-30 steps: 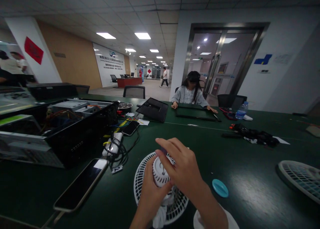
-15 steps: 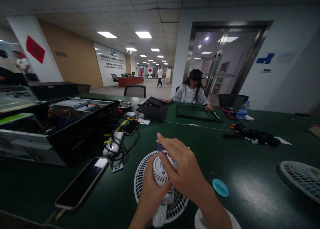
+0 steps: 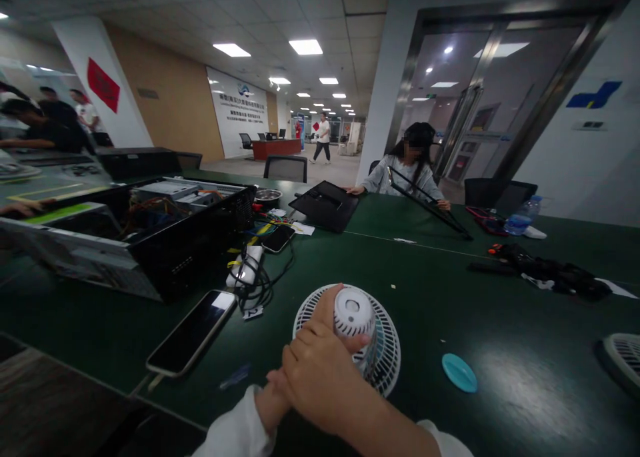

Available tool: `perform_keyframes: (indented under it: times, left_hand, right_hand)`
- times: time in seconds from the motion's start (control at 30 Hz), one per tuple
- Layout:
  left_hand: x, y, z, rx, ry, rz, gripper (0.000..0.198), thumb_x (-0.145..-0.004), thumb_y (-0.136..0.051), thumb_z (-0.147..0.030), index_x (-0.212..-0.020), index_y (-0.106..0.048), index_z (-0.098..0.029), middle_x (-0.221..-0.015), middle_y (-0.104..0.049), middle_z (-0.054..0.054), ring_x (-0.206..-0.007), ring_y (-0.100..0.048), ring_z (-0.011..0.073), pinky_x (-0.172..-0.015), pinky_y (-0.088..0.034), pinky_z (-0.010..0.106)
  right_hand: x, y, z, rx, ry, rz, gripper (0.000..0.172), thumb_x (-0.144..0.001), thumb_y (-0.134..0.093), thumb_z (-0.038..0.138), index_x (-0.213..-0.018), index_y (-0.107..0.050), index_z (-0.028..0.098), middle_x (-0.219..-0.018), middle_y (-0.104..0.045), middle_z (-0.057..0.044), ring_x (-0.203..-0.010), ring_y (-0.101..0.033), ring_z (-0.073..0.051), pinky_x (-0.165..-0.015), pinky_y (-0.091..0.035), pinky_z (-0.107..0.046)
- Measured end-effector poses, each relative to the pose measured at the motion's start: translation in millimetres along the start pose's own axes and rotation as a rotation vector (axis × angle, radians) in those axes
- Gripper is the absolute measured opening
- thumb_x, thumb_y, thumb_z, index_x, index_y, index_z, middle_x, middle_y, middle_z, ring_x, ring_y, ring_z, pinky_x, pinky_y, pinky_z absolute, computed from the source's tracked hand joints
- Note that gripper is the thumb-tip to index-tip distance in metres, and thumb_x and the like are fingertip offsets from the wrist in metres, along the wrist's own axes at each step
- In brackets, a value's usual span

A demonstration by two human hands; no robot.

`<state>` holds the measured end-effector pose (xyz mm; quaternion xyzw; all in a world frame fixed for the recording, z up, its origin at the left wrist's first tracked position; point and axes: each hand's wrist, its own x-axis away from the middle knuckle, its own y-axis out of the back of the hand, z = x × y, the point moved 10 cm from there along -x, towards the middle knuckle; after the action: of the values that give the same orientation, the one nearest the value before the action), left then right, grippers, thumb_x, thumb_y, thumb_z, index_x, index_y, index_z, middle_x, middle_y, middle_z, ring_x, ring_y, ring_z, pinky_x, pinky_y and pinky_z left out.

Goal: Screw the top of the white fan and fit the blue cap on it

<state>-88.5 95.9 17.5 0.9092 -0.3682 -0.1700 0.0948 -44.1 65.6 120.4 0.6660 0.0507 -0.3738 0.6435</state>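
A white fan grille (image 3: 387,350) lies flat on the dark green table (image 3: 500,310), with its round white motor housing (image 3: 354,314) standing up from the middle. My left hand (image 3: 320,314) grips the housing from the left; most of it is hidden behind my right hand. My right hand (image 3: 320,380) lies over the left, fingers curled, with the fingertips pressed against the near side of the housing. Whether it holds anything small I cannot see. A round light-blue cap (image 3: 460,372) lies on the table to the right of the grille.
A phone (image 3: 193,332) lies face up at the left, beside a bundle of cables (image 3: 247,277) and an open black computer case (image 3: 150,237). Another fan grille (image 3: 623,360) shows at the right edge. Across the table a person (image 3: 415,167) tilts a black frame (image 3: 430,207).
My right hand has come down from the top of the housing and now lies over my left hand. The small blue thing it pinched is out of sight. The person opposite has tilted the frame up.
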Motion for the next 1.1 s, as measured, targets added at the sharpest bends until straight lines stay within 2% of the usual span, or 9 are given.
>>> perform_keyframes:
  times: [0.07,0.1,0.17,0.3,0.43,0.63,0.8,0.97,1.1]
  left_hand:
    - [-17,13.6,-5,-0.03,-0.152,0.126,0.027,-0.083,-0.044,-0.035,-0.094,-0.066,-0.024,-0.073,-0.063,0.006,-0.085,-0.06,0.031,-0.09,-0.038,0.057]
    - [-22,17.1,-14,-0.066,-0.323,0.257,0.026,-0.081,-0.049,-0.037,-0.099,-0.066,-0.028,-0.081,-0.066,0.004,-0.092,-0.061,0.0293,-0.094,-0.038,0.054]
    - [-36,47.3,-4,-0.108,-0.439,0.308,0.037,-0.071,-0.064,-0.041,-0.107,-0.064,-0.033,-0.106,-0.068,0.001,-0.112,-0.055,0.0278,-0.109,-0.027,0.047]
    - [-11,61.3,33,-0.633,-0.853,0.518,0.06,-0.084,-0.052,-0.042,-0.139,-0.032,-0.032,-0.141,-0.045,0.0,-0.128,-0.045,0.0201,-0.11,-0.029,0.038]
    - [3,51.7,62,-0.845,-0.904,0.579,0.059,-0.087,-0.047,-0.042,-0.141,-0.026,-0.031,-0.143,-0.041,0.001,-0.129,-0.044,0.0198,-0.102,-0.043,0.037]
    - [-5,43.5,56,-0.752,-0.893,0.614,0.036,-0.089,-0.044,-0.032,-0.124,-0.053,-0.032,-0.13,-0.057,0.0,-0.12,-0.054,0.0193,-0.096,-0.05,0.039]
    - [-19,38.6,33,-0.611,-0.825,0.569,0.025,-0.087,-0.043,-0.023,-0.097,-0.067,-0.025,-0.103,-0.07,0.003,-0.093,-0.067,0.0185,-0.08,-0.057,0.032]
    - [-51,5.4,-23,-0.388,-0.819,0.549,0.024,-0.086,-0.044,-0.019,-0.093,-0.067,-0.022,-0.093,-0.066,0.006,-0.082,-0.065,0.0162,-0.073,-0.054,0.028]
    - [-87,-16.6,-78,-0.09,-0.834,0.468,0.02,-0.085,-0.049,-0.025,-0.091,-0.068,-0.021,-0.089,-0.061,0.004,-0.084,-0.061,0.0148,-0.077,-0.051,0.027]
  right_hand:
    - [6,-2,8,0.057,0.128,0.016,0.013,-0.083,-0.057,0.026,-0.081,-0.068,0.019,-0.08,-0.071,-0.007,-0.08,-0.065,-0.023,-0.082,-0.051,-0.039]
    - [10,4,10,0.071,0.182,-0.016,0.015,-0.084,-0.055,0.024,-0.09,-0.067,0.017,-0.09,-0.072,-0.008,-0.09,-0.064,-0.023,-0.089,-0.049,-0.039]
    - [18,27,5,0.067,0.218,-0.145,0.024,-0.086,-0.051,0.02,-0.105,-0.063,0.014,-0.108,-0.068,-0.009,-0.108,-0.058,-0.022,-0.1,-0.042,-0.041]
    - [32,55,-18,0.087,0.18,-0.235,0.03,-0.086,-0.047,0.013,-0.113,-0.06,0.013,-0.108,-0.068,-0.01,-0.108,-0.057,-0.02,-0.101,-0.04,-0.042]
    - [46,57,-42,0.112,0.096,-0.213,0.031,-0.087,-0.045,0.013,-0.114,-0.06,0.016,-0.109,-0.067,-0.01,-0.105,-0.058,-0.02,-0.098,-0.042,-0.044]
    - [92,83,-80,0.209,-0.021,-0.348,0.033,-0.084,-0.048,0.008,-0.114,-0.059,0.018,-0.113,-0.063,-0.011,-0.106,-0.058,-0.021,-0.087,-0.049,-0.039]
    - [151,99,-145,0.399,-0.298,-0.331,0.025,-0.086,-0.047,0.019,-0.106,-0.062,0.018,-0.111,-0.062,-0.013,-0.102,-0.059,-0.025,-0.084,-0.049,-0.042]
    - [224,63,-223,0.48,-0.739,0.079,0.042,-0.085,-0.041,0.036,-0.116,-0.062,0.018,-0.121,-0.058,-0.016,-0.112,-0.054,-0.033,-0.084,-0.048,-0.051]
    - [270,38,-248,0.409,-0.95,0.317,0.052,-0.085,-0.038,0.042,-0.131,-0.051,0.02,-0.129,-0.054,-0.015,-0.12,-0.049,-0.033,-0.087,-0.047,-0.051]
